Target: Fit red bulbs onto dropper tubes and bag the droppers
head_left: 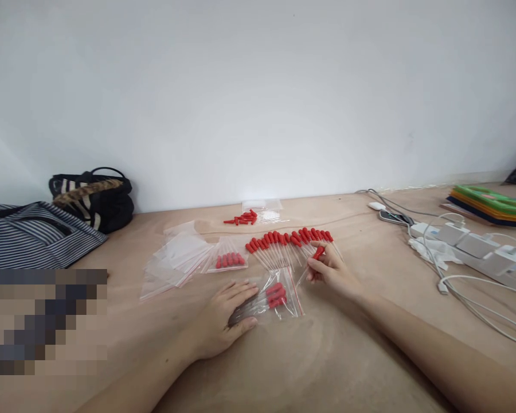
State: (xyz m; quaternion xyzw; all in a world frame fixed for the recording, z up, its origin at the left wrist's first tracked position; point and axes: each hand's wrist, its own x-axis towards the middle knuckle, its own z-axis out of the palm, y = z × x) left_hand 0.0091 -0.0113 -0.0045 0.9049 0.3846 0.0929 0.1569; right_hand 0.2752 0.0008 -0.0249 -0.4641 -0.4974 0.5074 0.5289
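My left hand lies with fingers apart at the left end of a clear zip bag, which holds several red-capped droppers. The bag's red-lined edge faces right. Between thumb and fingers, my right hand pinches a dropper by its red bulb, its clear tube slanting down left. Behind both hands, a row of red-bulbed droppers is fanned out. Left of the row sits a filled bag with several red bulbs, beside overlapping flat bags.
Loose red bulbs and clear tubes lie near the wall. On the right are a power strip with chargers, white cables and stacked coloured boards. A black bag and a striped bag stand at left.
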